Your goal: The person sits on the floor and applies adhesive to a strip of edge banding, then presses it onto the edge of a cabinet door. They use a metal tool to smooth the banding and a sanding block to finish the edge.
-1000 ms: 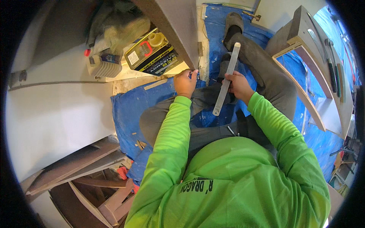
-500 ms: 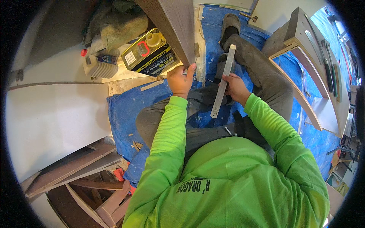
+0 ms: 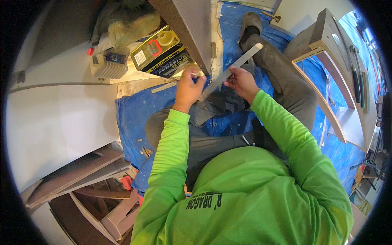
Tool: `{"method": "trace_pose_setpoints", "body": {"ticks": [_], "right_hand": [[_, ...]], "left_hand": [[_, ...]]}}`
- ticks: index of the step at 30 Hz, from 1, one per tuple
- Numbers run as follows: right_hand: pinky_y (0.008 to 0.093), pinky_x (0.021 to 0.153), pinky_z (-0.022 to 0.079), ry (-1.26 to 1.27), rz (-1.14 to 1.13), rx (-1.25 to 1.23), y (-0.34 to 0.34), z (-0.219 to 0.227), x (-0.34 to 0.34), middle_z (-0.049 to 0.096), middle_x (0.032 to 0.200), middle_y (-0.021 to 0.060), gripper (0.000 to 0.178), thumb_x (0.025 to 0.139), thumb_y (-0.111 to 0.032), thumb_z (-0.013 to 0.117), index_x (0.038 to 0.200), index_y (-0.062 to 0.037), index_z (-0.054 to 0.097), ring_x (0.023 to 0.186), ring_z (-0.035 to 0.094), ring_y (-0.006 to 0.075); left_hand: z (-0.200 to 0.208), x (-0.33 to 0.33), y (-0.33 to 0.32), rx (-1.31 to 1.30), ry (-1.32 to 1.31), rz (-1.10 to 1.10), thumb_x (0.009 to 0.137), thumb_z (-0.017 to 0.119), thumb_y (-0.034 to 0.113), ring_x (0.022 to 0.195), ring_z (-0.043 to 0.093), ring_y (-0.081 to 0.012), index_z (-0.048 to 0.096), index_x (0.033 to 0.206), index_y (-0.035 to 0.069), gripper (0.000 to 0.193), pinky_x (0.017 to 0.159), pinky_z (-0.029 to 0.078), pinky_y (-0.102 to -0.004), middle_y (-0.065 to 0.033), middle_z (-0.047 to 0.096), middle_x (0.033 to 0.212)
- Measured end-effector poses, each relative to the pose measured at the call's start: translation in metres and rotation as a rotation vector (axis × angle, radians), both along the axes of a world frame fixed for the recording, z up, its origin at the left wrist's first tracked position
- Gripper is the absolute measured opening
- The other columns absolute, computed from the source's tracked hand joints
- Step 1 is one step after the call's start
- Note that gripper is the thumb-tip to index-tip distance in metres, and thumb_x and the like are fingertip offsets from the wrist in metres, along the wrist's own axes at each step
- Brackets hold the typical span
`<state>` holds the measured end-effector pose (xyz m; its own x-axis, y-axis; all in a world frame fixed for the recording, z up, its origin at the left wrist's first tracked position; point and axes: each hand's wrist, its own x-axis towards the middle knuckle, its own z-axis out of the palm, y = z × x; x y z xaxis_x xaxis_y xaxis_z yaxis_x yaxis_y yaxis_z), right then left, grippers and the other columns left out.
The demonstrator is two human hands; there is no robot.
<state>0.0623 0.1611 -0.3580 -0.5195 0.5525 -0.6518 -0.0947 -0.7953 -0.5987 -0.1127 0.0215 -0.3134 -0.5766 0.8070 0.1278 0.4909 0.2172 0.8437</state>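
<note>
I sit on a blue tarp [image 3: 134,118] with my legs stretched out. My right hand [image 3: 241,81] grips a long thin grey strip [image 3: 239,63] near its middle. The strip slants from upper right down to lower left, and its lower end lies against my left hand [image 3: 188,86]. That hand is closed, with the fingers pinched on a small pale piece [image 3: 197,73] at the edge of a dark brown board [image 3: 192,28]. What the piece is stays unclear. A yellow and black adhesive tin [image 3: 159,53] lies just left of my left hand.
A white ribbed plastic container [image 3: 108,67] stands left of the tin. A big white panel [image 3: 57,118] fills the left side. Brown wood offcuts [image 3: 94,183] are stacked at lower left. A wooden shelf unit [image 3: 330,81] lies on the tarp to the right.
The strip has swung from nearly upright to a slant, its lower end now at my left hand. My left hand stayed at the brown board's edge, pinching there.
</note>
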Motion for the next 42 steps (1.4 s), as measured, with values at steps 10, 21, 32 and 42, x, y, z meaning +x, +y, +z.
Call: {"method": "trace_pose_setpoints", "body": {"ticks": [10, 21, 32, 42], "right_hand": [[0.0417, 0.074, 0.061, -0.113, -0.075, -0.202, -0.032, -0.065, -0.061, 0.065, 0.095, 0.0190, 0.021, 0.103, -0.015, 0.048, 0.113, 0.0028, 0.053, 0.084, 0.068, 0.0306], [0.0444, 0.077, 0.063, 0.047, -0.112, -0.251, -0.028, -0.032, -0.068, 0.063, 0.101, 0.0223, 0.026, 0.099, -0.007, 0.044, 0.118, 0.0101, 0.049, 0.088, 0.069, 0.0354], [0.0432, 0.078, 0.063, 0.288, -0.048, -0.059, -0.036, 0.087, -0.044, 0.065, 0.098, 0.0228, 0.023, 0.101, -0.011, 0.046, 0.113, 0.0081, 0.051, 0.086, 0.070, 0.0364], [0.0420, 0.073, 0.062, 0.046, -0.011, -0.176, -0.024, 0.019, -0.062, 0.066, 0.097, 0.0246, 0.026, 0.100, -0.011, 0.043, 0.114, 0.0091, 0.052, 0.083, 0.070, 0.0349]], "left_hand": [[-0.091, -0.026, -0.012, -0.344, 0.373, -0.203, 0.089, 0.070, 0.043, 0.096, 0.068, -0.0408, 0.068, 0.112, 0.006, 0.043, 0.086, 0.053, -0.0501, -0.0202, 0.072, 0.105], [-0.032, -0.038, -0.004, -0.427, 0.260, -0.236, 0.090, 0.069, 0.048, 0.088, 0.069, -0.0388, 0.075, 0.102, 0.007, 0.043, 0.078, 0.054, -0.0462, -0.0189, 0.072, 0.094], [0.083, -0.023, -0.015, -0.261, 0.304, -0.219, 0.088, 0.069, 0.048, 0.086, 0.068, -0.0404, 0.073, 0.099, 0.009, 0.041, 0.074, 0.053, -0.0499, -0.0190, 0.069, 0.094], [0.010, -0.029, -0.002, -0.465, 0.259, -0.209, 0.088, 0.071, 0.048, 0.090, 0.069, -0.0390, 0.076, 0.100, 0.005, 0.045, 0.078, 0.054, -0.0459, -0.0207, 0.072, 0.093]]}}
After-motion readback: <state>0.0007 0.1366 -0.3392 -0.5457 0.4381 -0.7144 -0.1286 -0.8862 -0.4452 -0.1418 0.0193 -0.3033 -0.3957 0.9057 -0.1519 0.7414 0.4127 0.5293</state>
